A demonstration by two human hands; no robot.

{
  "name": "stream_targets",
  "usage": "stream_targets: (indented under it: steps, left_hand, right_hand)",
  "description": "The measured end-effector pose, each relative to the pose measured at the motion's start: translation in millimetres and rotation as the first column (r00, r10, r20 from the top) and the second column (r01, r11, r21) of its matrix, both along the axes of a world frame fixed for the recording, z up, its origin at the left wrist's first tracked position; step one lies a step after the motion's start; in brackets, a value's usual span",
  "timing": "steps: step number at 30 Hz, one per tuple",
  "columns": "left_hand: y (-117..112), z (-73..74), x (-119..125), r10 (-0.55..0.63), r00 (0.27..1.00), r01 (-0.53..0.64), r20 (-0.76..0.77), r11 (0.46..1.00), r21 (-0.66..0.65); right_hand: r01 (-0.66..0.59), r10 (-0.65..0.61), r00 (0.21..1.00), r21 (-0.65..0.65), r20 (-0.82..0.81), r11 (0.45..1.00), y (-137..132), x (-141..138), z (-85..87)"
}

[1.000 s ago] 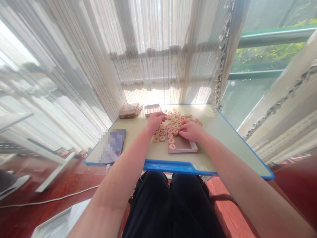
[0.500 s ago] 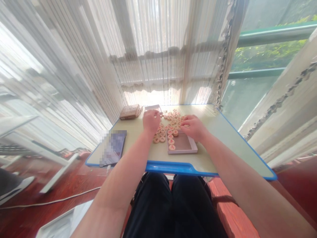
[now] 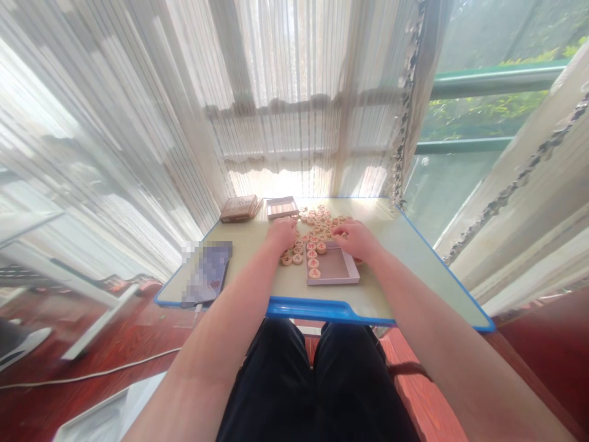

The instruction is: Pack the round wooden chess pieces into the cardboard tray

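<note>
Pieces lie at frame centre, loose on the bench and inside the tray. Left hand and right hand flank them, fingers curled; whether either grips a piece cannot be told. Pieces are probably light, rigid, slightly slippery: pinch at opposite edges.

Obscured and illegible details
Cannot read the farther discs (characters too small); cannot confirm contents of left hand or right hand.
</note>
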State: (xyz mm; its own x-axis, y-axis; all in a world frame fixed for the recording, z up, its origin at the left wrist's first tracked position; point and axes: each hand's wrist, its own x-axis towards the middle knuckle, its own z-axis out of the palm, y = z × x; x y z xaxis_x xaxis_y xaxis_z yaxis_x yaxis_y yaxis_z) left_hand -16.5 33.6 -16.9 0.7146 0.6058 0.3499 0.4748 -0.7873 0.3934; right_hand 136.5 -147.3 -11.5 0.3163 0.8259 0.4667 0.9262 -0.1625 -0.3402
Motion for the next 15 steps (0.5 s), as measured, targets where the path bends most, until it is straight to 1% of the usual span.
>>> stream_targets:
  steps: [3, 5, 8, 12, 15]
  left_hand:
    - [-0.7, -1.6, -1.2, 0.016, 1.000, -0.015, -0.020, 0.999, 0.047]
    - [-0.7, -2.3, -1.8, 0.063, 0.998, -0.061, -0.020, 0.995, 0.075]
    - [-0.4, -0.9, -2.0, 0.131, 0.989, -0.125, -0.068, 0.988, 0.092]
    - [-1.1, 3.1, -1.2, 0.095, 0.989, -0.092, -0.111, 0.995, 0.032]
    - [-3.6, 4.8, -1.1, 0.096, 0.979, -0.102, -0.181, 0.995, -0.024]
  right_hand:
    - [-0.012, 0.012, 1.000, -0.004, 0.005, 1.000, 0.9, 1.0, -0.9]
    - [-0.004, 0.004, 1.000, 0.006, 0.003, 1.000, 1.1, 1.5, -1.5]
    - [-0.022, 0.022, 1.000, -0.006, -0.002, 1.000, 0.9, 1.8, -1.8]
    - [-0.052, 0.052, 0.999, -0.033, -0.007, 0.998, -0.1, 0.2, -0.5]
    - [-0.046, 0.045, 0.999, -0.053, -0.016, 0.998, -0.3, -1.6, 1.0]
